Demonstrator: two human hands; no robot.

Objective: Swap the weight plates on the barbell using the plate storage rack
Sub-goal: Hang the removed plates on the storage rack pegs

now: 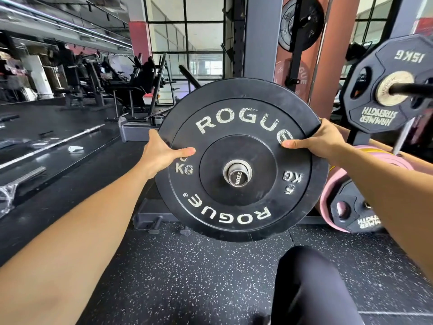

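Note:
A black Rogue bumper plate (241, 202) marked 5 KG faces me, upright, with the steel barbell sleeve end (238, 177) showing through its centre hole. My left hand (161, 154) grips the plate's left rim, thumb lying across its face. My right hand (316, 139) grips the upper right rim, thumb on the face too. The rest of the barbell is hidden behind the plate.
At the right, a black 15 KG Hammer Strength plate (372, 113) hangs on a rack peg, with a pink plate (328, 198) and another black plate (358, 212) lower down. More plates (302, 22) hang on the upright behind. A bare barbell (54, 144) lies on the floor at left. My knee (309, 282) is below.

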